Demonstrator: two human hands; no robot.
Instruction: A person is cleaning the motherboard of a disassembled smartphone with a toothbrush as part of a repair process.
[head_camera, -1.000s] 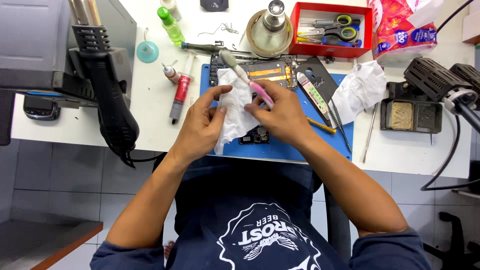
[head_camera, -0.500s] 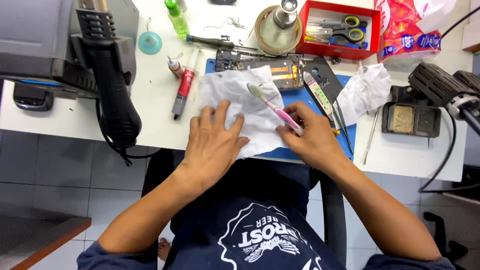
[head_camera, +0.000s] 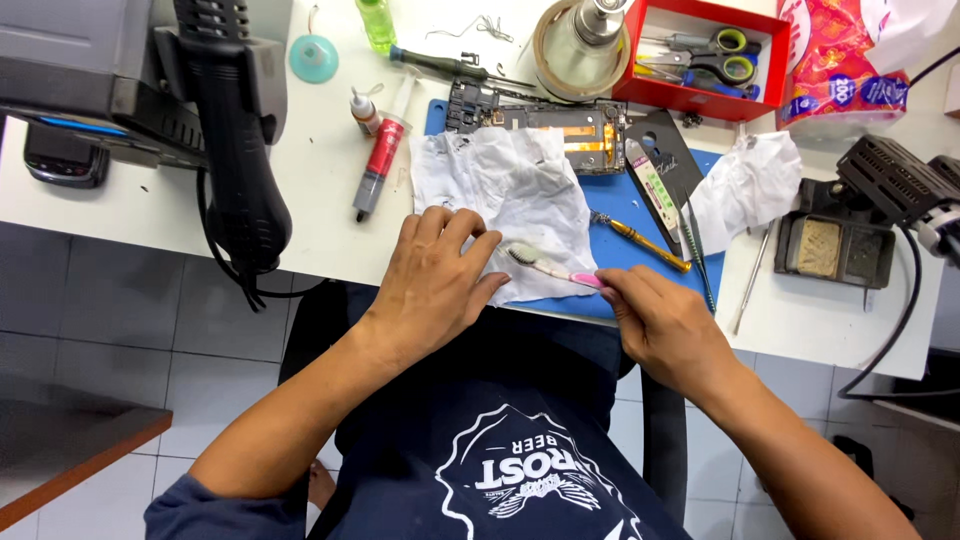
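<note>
Pressing flat on a crumpled white tissue at the centre of the frame, the left hand is lying with fingers spread, its grip released. The right hand, lower right of centre, is pinching the pink handle of a toothbrush, whose bristled head is resting on the tissue's lower edge. The tissue is covering part of a blue mat on the white worktop; a red-labelled syringe is lying to its left.
</note>
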